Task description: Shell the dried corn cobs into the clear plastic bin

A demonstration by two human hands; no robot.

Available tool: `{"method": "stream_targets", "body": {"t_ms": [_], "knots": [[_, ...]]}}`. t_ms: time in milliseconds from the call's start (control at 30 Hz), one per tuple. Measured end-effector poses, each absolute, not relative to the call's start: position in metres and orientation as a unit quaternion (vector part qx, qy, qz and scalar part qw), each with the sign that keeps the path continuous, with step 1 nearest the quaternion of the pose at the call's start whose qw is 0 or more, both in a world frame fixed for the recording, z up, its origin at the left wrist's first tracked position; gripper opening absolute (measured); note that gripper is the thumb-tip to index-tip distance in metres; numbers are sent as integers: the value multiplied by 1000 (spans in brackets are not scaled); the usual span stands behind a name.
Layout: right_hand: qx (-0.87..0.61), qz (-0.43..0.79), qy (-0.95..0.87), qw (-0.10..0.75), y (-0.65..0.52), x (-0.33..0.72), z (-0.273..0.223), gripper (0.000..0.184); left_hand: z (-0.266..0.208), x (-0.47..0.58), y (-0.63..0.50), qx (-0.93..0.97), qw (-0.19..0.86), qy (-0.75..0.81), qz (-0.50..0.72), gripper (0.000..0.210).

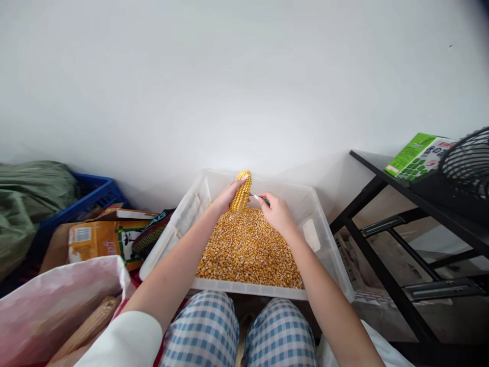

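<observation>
My left hand [228, 194] is closed around an ear of corn [241, 192], held tilted upright above the far part of a clear plastic bin [252, 290]. Yellow kernels cover the cob, with a gap in the rows near its lower end. In my right hand [275, 211] is a green-handled screwdriver [265, 200], mostly hidden by the fingers. Its thin metal shaft points left and meets the right side of the ear. Beneath both hands, loose corn kernels [248, 250] lie heaped in the bin.
A white wall stands behind the bin. To the left are a blue crate [101, 191], an orange package [95, 242] and an open sack [84, 278] with a cob inside. On the right, a black metal frame [378, 255] carries a green box [414, 157] and a fan [468, 163].
</observation>
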State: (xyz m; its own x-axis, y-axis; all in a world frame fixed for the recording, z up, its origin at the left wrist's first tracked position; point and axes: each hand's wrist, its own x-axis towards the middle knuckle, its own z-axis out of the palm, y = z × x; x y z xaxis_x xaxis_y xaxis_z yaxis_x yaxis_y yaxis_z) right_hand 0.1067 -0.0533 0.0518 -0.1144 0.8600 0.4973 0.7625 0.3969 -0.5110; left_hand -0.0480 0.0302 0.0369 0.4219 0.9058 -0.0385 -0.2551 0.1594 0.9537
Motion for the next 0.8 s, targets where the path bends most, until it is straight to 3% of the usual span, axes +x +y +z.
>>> {"method": "stream_targets", "body": {"t_ms": [200, 800], "knots": [[-577, -2, -752, 319, -56, 103, 52, 27, 37, -49, 34, 475, 690, 342, 425, 51], [-560, 8, -763, 322, -59, 97, 51, 26, 30, -44, 38, 469, 688, 339, 437, 53]]}}
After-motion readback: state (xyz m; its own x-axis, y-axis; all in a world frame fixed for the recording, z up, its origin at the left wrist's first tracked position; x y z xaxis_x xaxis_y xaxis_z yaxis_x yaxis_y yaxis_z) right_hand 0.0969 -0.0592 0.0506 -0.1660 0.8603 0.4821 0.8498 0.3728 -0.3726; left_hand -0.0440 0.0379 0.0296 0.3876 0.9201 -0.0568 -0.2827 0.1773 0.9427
